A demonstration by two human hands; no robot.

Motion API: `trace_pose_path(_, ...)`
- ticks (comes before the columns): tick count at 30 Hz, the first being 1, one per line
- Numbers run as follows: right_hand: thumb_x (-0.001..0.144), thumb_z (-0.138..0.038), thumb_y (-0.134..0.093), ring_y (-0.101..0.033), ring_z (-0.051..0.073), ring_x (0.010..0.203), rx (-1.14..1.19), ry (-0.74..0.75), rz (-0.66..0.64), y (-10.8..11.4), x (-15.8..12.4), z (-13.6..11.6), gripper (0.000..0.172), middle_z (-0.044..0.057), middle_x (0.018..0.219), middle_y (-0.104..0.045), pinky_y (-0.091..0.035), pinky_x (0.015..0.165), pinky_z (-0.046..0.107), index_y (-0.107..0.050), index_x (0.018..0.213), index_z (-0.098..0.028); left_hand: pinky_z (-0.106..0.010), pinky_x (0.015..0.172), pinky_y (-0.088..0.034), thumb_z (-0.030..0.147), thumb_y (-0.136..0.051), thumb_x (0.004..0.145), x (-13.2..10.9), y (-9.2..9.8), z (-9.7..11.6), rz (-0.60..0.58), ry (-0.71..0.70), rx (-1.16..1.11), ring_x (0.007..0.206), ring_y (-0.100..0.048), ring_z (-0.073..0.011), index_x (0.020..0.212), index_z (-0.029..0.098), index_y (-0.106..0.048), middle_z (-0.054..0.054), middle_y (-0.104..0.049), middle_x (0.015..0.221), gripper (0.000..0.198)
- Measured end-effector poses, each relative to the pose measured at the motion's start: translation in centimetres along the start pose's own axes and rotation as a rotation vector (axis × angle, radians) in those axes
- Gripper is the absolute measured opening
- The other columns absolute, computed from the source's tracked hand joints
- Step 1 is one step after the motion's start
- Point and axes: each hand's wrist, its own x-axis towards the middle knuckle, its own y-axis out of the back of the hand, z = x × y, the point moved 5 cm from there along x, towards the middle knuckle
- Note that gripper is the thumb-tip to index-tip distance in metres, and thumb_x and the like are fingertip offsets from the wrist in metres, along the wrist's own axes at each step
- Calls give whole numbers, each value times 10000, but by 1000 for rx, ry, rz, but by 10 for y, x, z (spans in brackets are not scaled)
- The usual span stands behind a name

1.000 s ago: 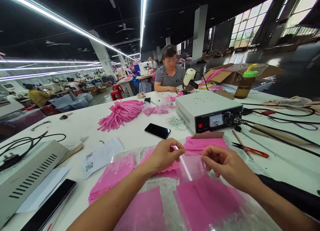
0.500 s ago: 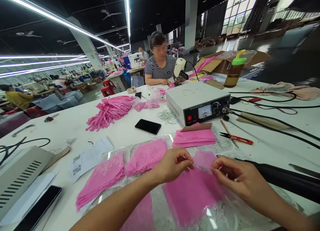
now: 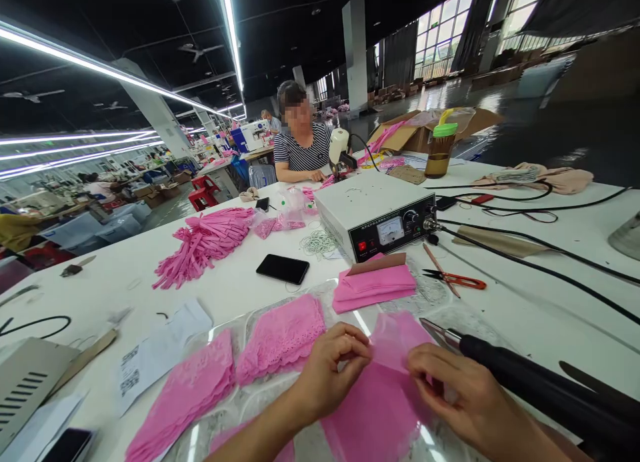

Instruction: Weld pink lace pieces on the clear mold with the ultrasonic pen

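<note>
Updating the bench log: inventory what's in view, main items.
sheer piece: 1, pink, front centre
lace stacks: 2, pink, front left
folded stack: 1, pink, behind sheer piece
strip pile: 1, pink, back left
control box: 1, white-and-black, behind folded stack
phones: at least 2, black, centre and lower left
snips: 1, orange handle, right
wand tool: 1, black, front right
bottle: 1, brown, back right
co-worker: 1, striped top, back centre
left hand: 1, bare, at sheer piece
right hand: 1, bare, at sheer piece
</note>
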Motion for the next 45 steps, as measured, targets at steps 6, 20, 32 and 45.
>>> trace_pose_path(6,873,-17,-401,-644,119,696,-58,148,31,-1,-3,-10,238,33,795,-635,-538,629,188,-540,941,-198,-204,676,-485,71,-571,827,-11,1,-3,-7,-53,72,796,-606,-125,758,173,-640,-61,-632,940,142)
trace_pose_path(20,909,-75,-401,-664,138,734,-108,130,4,-6,-13,-8,221,48,834,-650,-565,658,214,-580,947,-200,-263,809,-515,100,-499,870,-17,-4,-6,-43,-219,200,917,-620,-152,832,176,-598,-85,-615,998,130)
trace_pose_path(32,897,-342,-514,-588,146,575,19,-383,118,0,-35,25,173,-2,703,-608,-514,563,227,-560,767,-237,-296,726,-492,151,-707,750,-44,-6,-10,-179,156,484,821,-574,-193,910,166,-640,-75,-593,943,174)
trace_pose_path(45,868,-408,-523,-603,146,570,46,-533,181,3,-42,28,213,-10,707,-638,-505,552,218,-565,745,-240,-256,715,-463,74,-561,841,-42,-6,-20,-111,152,426,782,-573,-155,767,163,-631,-51,-594,880,136)
